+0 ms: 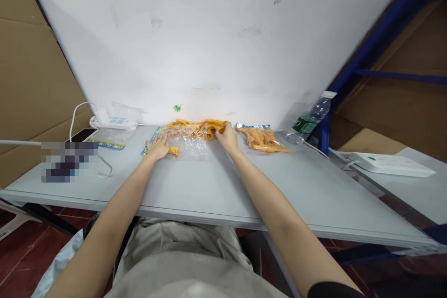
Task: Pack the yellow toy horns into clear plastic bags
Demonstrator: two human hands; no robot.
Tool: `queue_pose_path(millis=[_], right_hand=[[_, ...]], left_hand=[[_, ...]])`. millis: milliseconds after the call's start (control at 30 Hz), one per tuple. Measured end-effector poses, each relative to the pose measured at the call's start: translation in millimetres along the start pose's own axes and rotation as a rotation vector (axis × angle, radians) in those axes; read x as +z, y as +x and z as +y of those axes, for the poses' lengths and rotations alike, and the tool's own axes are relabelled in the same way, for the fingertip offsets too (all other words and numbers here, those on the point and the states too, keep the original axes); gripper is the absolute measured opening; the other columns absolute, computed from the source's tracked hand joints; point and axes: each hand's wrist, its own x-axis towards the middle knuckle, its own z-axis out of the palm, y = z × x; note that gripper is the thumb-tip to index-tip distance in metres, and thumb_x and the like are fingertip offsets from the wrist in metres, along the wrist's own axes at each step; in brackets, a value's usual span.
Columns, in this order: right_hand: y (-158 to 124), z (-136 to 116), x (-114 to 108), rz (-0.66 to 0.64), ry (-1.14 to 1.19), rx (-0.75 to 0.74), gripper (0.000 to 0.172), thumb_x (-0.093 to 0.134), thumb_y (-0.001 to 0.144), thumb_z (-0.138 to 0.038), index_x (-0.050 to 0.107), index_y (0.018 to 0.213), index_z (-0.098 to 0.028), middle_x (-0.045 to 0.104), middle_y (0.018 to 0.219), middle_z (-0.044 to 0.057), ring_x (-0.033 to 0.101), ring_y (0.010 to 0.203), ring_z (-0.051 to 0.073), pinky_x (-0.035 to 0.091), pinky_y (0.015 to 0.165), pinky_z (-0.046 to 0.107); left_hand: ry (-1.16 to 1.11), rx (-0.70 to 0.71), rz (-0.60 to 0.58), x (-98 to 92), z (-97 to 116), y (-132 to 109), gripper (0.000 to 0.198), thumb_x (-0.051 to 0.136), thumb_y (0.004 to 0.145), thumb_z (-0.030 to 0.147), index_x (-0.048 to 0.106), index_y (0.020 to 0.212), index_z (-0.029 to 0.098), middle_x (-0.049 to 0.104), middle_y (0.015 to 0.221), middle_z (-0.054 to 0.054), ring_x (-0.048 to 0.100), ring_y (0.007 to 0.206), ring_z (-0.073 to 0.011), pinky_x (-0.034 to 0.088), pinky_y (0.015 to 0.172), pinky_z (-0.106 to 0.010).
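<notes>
My left hand (158,147) lies with its fingers spread on the left end of a clear plastic bag (193,152) with a colourful printed strip. One orange trumpet-shaped piece (174,151) shows beside that hand; whether it is inside the bag I cannot tell. Behind and partly under the film is a pile of similar orange pieces (199,129). At the pile's right end my right hand (228,138) has its fingers closed on an orange trumpet-shaped piece (221,129). Further right lies a filled bag of orange pieces (263,141), apart from both hands.
On the left are a flat clear bag (117,136), a white power strip (113,122), a phone (84,135) and a white cable (104,167). A plastic bottle (310,118) leans at the right. A white panel (216,46) rises behind the grey table (202,191).
</notes>
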Motion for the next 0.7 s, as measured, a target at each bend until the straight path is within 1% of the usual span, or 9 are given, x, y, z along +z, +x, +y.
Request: queue_pose_path(millis=[100, 200, 300, 367, 467, 567, 700], right_hand=[[-5.2, 2.2, 1.8, 0.034, -0.026, -0.046, 0.031, 0.044, 0.084, -0.026, 0.043, 0.114, -0.016, 0.061, 0.106, 0.013, 0.057, 0.089, 0.024, 0.042, 0.073, 0.031], [-11.2, -0.2, 3.3, 0.02, -0.179, -0.132, 0.026, 0.038, 0.088, -0.02, 0.047, 0.111, -0.016, 0.057, 0.112, 0.014, 0.055, 0.092, 0.024, 0.039, 0.079, 0.033], [-13.9, -4.0, 1.2, 0.016, -0.299, -0.216, 0.026, 0.034, 0.089, -0.015, 0.05, 0.109, -0.015, 0.055, 0.111, 0.015, 0.054, 0.091, 0.024, 0.037, 0.081, 0.033], [-14.2, -5.0, -1.8, 0.026, -0.331, -0.236, 0.028, 0.033, 0.088, -0.011, 0.05, 0.11, -0.014, 0.055, 0.11, 0.015, 0.053, 0.09, 0.024, 0.037, 0.079, 0.033], [-13.0, -2.5, -6.5, 0.058, -0.341, -0.217, 0.034, 0.032, 0.085, -0.006, 0.05, 0.113, -0.013, 0.055, 0.109, 0.015, 0.053, 0.088, 0.023, 0.038, 0.076, 0.032], [-10.4, 3.1, -9.6, 0.113, -0.309, -0.186, 0.034, 0.033, 0.085, -0.008, 0.05, 0.114, -0.013, 0.054, 0.108, 0.015, 0.053, 0.088, 0.023, 0.038, 0.075, 0.032], [-6.2, 11.7, -11.6, 0.175, -0.149, -0.114, 0.03, 0.039, 0.084, -0.013, 0.051, 0.112, -0.013, 0.053, 0.11, 0.015, 0.052, 0.091, 0.024, 0.039, 0.077, 0.033]], left_hand=[[-0.006, -0.003, -0.009, -0.7, 0.2, -0.3, 0.059, 0.013, 0.091, 0.034, 0.019, 0.148, 0.024, 0.014, 0.155, -0.001, 0.008, 0.143, -0.0225, 0.01, 0.111, -0.059], [-0.009, -0.006, -0.01, -0.7, 0.2, -0.1, 0.058, 0.014, 0.091, 0.034, 0.019, 0.148, 0.024, 0.015, 0.155, -0.001, 0.009, 0.143, -0.0228, 0.011, 0.111, -0.059], [-0.009, -0.008, -0.004, -1.2, 0.2, -0.5, 0.058, 0.014, 0.091, 0.034, 0.019, 0.148, 0.026, 0.016, 0.154, -0.001, 0.01, 0.143, -0.0226, 0.012, 0.111, -0.059], [-0.011, -0.008, -0.008, -2.3, 0.4, -1.7, 0.058, 0.015, 0.091, 0.035, 0.019, 0.148, 0.027, 0.016, 0.154, 0.0, 0.01, 0.143, -0.0225, 0.012, 0.111, -0.058], [-0.014, -0.009, -0.018, -4.4, 1.0, -3.8, 0.057, 0.014, 0.092, 0.034, 0.019, 0.148, 0.027, 0.016, 0.154, 0.0, 0.01, 0.143, -0.0226, 0.011, 0.111, -0.059], [-0.012, -0.007, -0.02, -4.7, 1.1, -4.5, 0.057, 0.014, 0.092, 0.035, 0.02, 0.148, 0.027, 0.017, 0.154, -0.001, 0.01, 0.143, -0.0232, 0.011, 0.11, -0.06], [-0.005, -0.004, -0.012, -1.4, -2.5, -1.5, 0.058, 0.013, 0.091, 0.034, 0.022, 0.148, 0.025, 0.016, 0.154, -0.002, 0.012, 0.142, -0.0243, 0.011, 0.109, -0.061]])
